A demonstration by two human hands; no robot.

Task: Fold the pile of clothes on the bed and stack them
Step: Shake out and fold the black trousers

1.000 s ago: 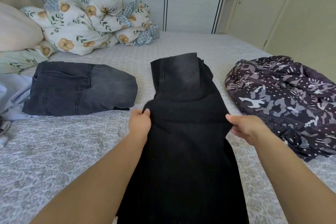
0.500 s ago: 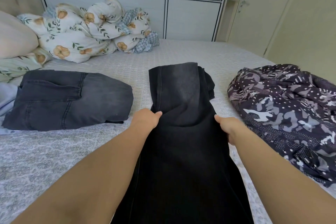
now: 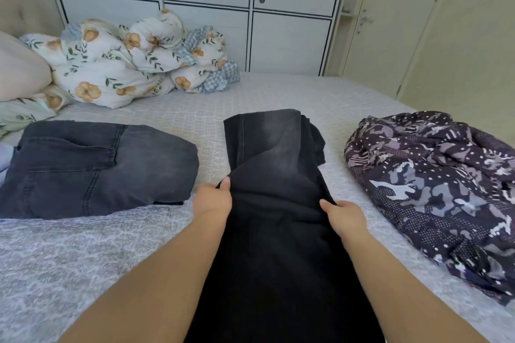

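1. Black trousers (image 3: pixel 278 231) are the biggest thing in my view: they run lengthways down the middle of the bed (image 3: pixel 83 273), from below my view up to a greyer, faded upper part lying flat at the far end. The near fabric is deep black, soft-looking, and sits doubled over that faded section with a rounded fold edge.
2. Patterned camouflage garment (image 3: pixel 434 189) lies crumpled on the right of the bed, unfolded, well apart from the trousers.
3. Folded dark grey jeans (image 3: pixel 92 170) rest flat on the left, pocket seam upward; I judge that is where the stack starts.
4. My left hand (image 3: pixel 213 199) pinches the left edge of the trousers' fold, thumb on top of the cloth.
5. My right hand (image 3: pixel 344 216) grips the right edge likewise, fingers curled under, thumb above.
6. For this step I would carry both edges forward level, so the fold lands square on the faded end, then smooth the top flat. Uneven pull would likely skew the bundle; the loose lump at the far right corner looks ready to stick out.
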